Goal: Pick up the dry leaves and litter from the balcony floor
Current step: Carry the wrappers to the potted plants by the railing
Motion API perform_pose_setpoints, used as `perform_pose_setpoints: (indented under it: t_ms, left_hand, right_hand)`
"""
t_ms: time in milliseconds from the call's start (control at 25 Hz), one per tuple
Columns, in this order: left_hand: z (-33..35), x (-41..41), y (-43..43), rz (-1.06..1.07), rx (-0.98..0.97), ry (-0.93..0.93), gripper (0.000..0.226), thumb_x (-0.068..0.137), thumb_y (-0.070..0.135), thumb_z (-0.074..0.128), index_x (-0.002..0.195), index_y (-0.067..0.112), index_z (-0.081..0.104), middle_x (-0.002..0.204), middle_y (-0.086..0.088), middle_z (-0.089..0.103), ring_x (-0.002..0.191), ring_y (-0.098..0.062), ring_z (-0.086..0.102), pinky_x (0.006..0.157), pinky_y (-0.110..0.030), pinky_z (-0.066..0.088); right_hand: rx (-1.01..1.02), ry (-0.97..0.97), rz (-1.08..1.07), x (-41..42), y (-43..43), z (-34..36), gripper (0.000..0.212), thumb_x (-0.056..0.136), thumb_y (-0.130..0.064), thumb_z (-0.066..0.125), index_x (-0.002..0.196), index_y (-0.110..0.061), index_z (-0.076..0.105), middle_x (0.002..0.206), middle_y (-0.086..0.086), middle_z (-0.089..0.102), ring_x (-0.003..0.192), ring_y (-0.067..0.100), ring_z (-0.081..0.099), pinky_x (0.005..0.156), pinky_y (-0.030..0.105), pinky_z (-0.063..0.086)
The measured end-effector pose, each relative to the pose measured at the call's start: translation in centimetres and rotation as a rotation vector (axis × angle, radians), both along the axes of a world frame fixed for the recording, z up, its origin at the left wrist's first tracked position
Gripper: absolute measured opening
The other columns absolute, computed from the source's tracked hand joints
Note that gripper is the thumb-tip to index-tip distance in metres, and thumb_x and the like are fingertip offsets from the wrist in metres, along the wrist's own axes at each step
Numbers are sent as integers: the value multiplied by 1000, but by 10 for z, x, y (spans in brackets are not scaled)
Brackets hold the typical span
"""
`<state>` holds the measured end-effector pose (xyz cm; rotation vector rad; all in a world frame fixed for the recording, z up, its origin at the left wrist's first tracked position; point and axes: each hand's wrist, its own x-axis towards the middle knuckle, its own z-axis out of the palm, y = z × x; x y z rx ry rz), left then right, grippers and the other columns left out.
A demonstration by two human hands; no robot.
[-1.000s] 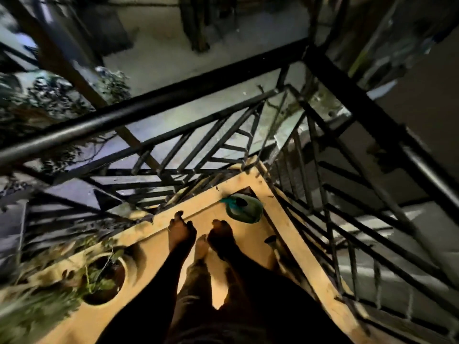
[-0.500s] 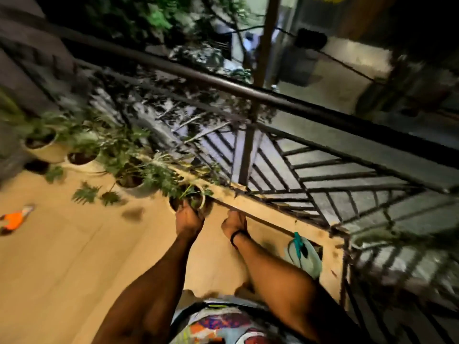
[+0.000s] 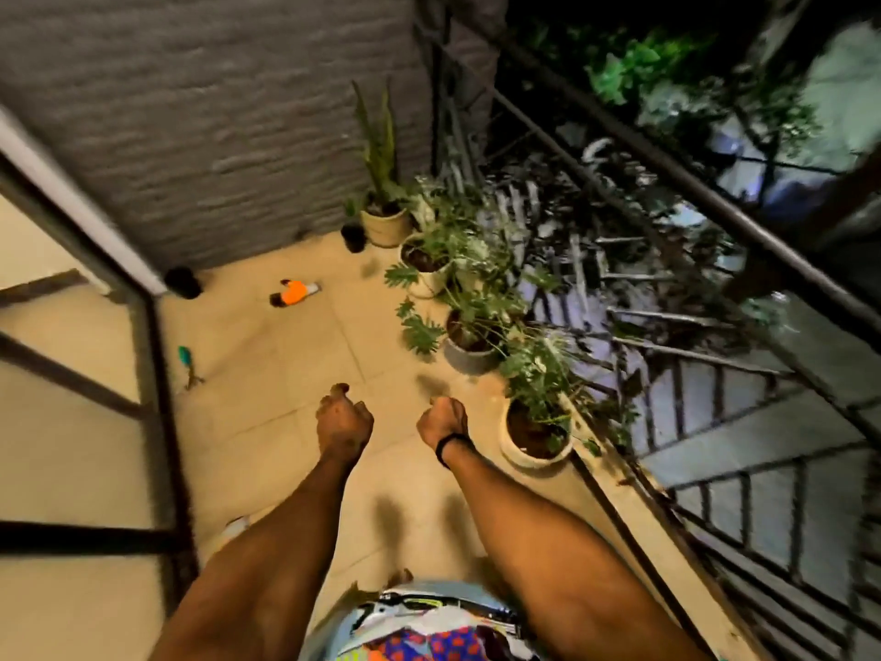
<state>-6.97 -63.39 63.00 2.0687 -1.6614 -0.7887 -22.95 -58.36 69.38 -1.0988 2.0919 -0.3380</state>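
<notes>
Your left hand [image 3: 344, 417] and right hand [image 3: 443, 417] hover curled above the floor [image 3: 286, 336]; whether they hold anything, I cannot tell. A dark scrap [image 3: 431, 384] lies just beyond your right hand.

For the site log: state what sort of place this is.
Most likely a home balcony at night: a tiled floor edged by a metal railing, potted plants lined along that railing, and a textured wall closing the far end.
</notes>
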Motion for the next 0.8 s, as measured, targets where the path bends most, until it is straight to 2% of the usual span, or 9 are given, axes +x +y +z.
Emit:
perform_pose_setpoints:
  t_ms: [400, 600, 800]
  left_hand:
    - [-19, 157, -128, 560, 55, 64, 39, 90, 16, 56, 127, 2, 52, 99, -22, 68, 106, -39, 59, 91, -40, 44]
    - [-11, 211, -179, 845, 73, 86, 36, 92, 18, 57, 125, 3, 57, 112, -17, 68, 109, -33, 60, 95, -37, 46]
    - [-24, 263, -239, 1030, 141, 167, 39, 95, 24, 56, 132, 13, 49, 113, -12, 64, 101, -27, 63, 92, -42, 54]
  right_hand:
    - [1, 2, 487, 167, -220, -25, 34, 90, -8, 49, 122, -3, 59, 127, 18, 60, 117, 34, 56, 94, 35, 48]
    - [54, -14, 724, 233, -308, -28, 35, 92, -10, 49, 126, -2, 55, 128, 18, 58, 117, 36, 54, 94, 36, 48]
    - [143, -20, 862, 299, -389, -42, 43, 94, -9, 47, 136, -4, 48, 138, 18, 50, 126, 37, 48, 101, 38, 45]
